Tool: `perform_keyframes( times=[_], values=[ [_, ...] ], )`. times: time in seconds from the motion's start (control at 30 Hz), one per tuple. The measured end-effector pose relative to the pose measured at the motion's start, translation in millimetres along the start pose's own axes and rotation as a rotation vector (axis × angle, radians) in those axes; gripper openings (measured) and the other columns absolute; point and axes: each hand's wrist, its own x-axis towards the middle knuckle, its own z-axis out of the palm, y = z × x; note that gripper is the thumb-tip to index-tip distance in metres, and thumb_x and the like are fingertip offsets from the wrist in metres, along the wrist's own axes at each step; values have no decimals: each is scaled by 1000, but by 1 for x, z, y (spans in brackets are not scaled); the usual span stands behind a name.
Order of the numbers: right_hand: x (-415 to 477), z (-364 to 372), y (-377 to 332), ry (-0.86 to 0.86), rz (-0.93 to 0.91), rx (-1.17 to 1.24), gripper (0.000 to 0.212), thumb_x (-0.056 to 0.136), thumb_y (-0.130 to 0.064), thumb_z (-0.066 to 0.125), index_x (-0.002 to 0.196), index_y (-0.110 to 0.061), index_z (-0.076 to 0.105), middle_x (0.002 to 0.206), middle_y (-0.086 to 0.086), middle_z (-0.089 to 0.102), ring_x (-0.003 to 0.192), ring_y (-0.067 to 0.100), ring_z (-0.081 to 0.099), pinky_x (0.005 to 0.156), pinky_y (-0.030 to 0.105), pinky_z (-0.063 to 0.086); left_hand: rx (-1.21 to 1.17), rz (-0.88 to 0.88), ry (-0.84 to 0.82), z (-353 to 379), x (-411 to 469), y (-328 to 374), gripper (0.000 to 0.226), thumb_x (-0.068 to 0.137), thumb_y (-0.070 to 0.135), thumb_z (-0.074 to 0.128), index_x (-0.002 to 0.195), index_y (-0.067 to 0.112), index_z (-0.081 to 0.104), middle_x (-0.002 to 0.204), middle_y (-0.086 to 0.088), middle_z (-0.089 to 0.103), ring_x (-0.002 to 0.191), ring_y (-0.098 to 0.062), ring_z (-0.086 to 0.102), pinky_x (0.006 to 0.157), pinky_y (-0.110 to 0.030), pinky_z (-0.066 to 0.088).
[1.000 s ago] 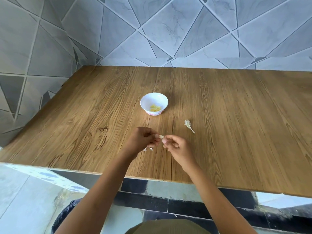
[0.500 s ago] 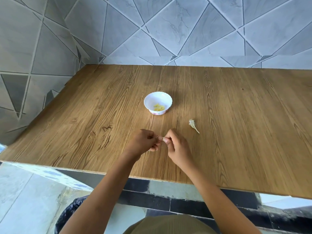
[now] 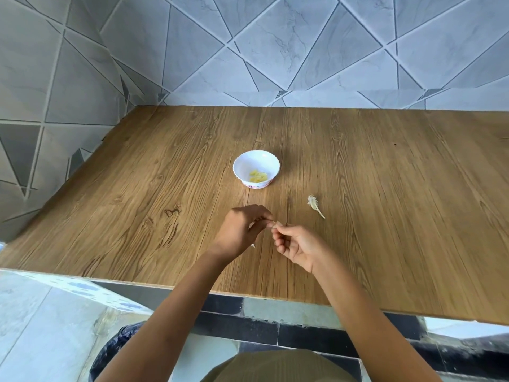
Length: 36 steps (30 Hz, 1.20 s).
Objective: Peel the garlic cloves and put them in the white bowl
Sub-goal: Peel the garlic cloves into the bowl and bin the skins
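Peeling looks to be the step in hand: the left hand [image 3: 242,230] and right hand [image 3: 298,245] meet fingertip to fingertip above the brown wood-grain counter [image 3: 385,188], each grip pinched on the one small pale garlic clove [image 3: 276,223] between them; the white scalloped bowl [image 3: 242,169] stands at twelve o'clock from the hands, with pale yellow peeled cloves [image 3: 258,177] inside; a dry papery garlic scrap [image 3: 314,205] lies at two o'clock; next the skin probably has to strip off cleanly, and then the clove goes forward into the bowl.

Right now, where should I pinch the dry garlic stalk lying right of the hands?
Probably at its wider, frayed far end, from above: the garlic stalk lies flat on the table and tapers to a thin point toward you.
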Motion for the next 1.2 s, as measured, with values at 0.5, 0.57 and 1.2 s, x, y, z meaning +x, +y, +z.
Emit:
perform_keyframes(
  times=[0.5, 0.57, 1.2],
  values=[
    [-6, -6, 0, -130, -106, 144, 20, 95, -6, 47, 81, -5, 61, 67, 2, 61, 58, 5, 57, 54, 15, 47, -920, -749, -166, -10, 1, 10, 10, 90, 4, 57, 88, 5, 67, 74, -4, 72, 68, -9, 69, 63, -16, 55],
    [-3, -7, 3, -47, -144, -30, 19, 96, -9, 49, 83, -5, 62, 68, 1, 59, 59, 6, 55, 55, 16, 45, -750, -700, -120, -9, 1, 10, 8, 89, 5, 61, 87, 5, 68, 72, -5, 70, 66, -11, 67, 62, -19, 55],
    [7, 3, 7, 282, -346, -395, 25, 94, -10, 50, 70, -11, 58, 62, 0, 54, 50, 7, 46, 47, 18, 37, -704, -717, 97, -1, -11, 12, 12, 90, 6, 60, 84, -2, 66, 71, -10, 67, 65, -15, 65, 59, -20, 55]
  ],
)
